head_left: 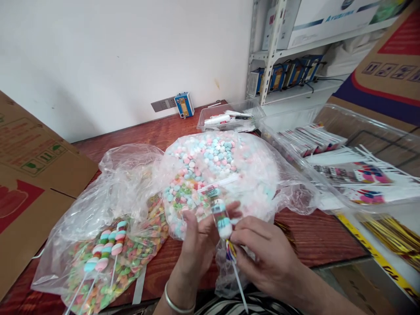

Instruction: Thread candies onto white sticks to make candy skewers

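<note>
A candy skewer [224, 225] of pale blue, white and pink pieces stands tilted in a clear printed wrapper, its white stick [239, 284] pointing down. My right hand [269, 251] pinches the gathered wrapper just below the candy, where the stick comes out. My left hand [192, 251] is open behind and beside the skewer, thumb raised and fingers stretched; whether they touch the wrapper I cannot tell. Several finished-looking candy skewers [106, 245] without wrappers lie at left on a clear bag of ring-shaped gummies [131, 264]. Behind my hands is a big bag of pastel candies [216, 153].
Cardboard boxes stand at left [36, 183] and right [387, 74]. A clear bin [364, 122] holds printed wrappers and white sticks; a smaller bin [229, 120] holds pens. Gold twist ties [390, 238] lie at right. A metal shelf [272, 57] rises behind.
</note>
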Demonstrator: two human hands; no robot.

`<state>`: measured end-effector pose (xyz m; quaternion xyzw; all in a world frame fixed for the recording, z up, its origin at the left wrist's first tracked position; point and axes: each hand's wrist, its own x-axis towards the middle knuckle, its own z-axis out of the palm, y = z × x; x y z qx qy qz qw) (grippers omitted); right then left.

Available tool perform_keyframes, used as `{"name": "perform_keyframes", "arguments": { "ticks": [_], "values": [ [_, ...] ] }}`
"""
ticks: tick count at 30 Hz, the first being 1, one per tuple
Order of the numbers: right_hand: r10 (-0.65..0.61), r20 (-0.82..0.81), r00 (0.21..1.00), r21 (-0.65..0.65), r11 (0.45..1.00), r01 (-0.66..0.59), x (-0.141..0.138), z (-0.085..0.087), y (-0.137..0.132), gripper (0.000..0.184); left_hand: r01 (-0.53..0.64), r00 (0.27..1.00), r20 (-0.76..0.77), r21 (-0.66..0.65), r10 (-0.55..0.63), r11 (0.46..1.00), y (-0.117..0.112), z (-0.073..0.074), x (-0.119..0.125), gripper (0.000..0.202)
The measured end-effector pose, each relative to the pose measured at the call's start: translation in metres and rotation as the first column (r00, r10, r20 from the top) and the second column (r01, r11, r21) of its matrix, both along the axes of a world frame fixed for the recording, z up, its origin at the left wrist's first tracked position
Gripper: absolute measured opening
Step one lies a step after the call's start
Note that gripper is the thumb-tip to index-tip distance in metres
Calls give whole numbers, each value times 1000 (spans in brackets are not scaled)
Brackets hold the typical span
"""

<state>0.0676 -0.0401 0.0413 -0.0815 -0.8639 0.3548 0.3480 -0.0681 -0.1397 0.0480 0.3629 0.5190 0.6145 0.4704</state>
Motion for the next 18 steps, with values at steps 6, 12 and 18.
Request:
{"name": "perform_keyframes", "arguments": {
  "ticks": [6,12,18],
  "values": [
    [-115,63,991,-412,902,131,-7,-12,10,13,18,748,-663,74,35,997,-6,-12,-14,83],
    [252,35,967,-933,356,-59,-13,-23,-11,15,-92,706,-681,186,196,978,-6,-18,-10,69],
    [247,115,962,-843,536,-37,-34,-47,-28,24,-28,868,-475,244,145,969,-28,-7,0,43]
  ]
}}
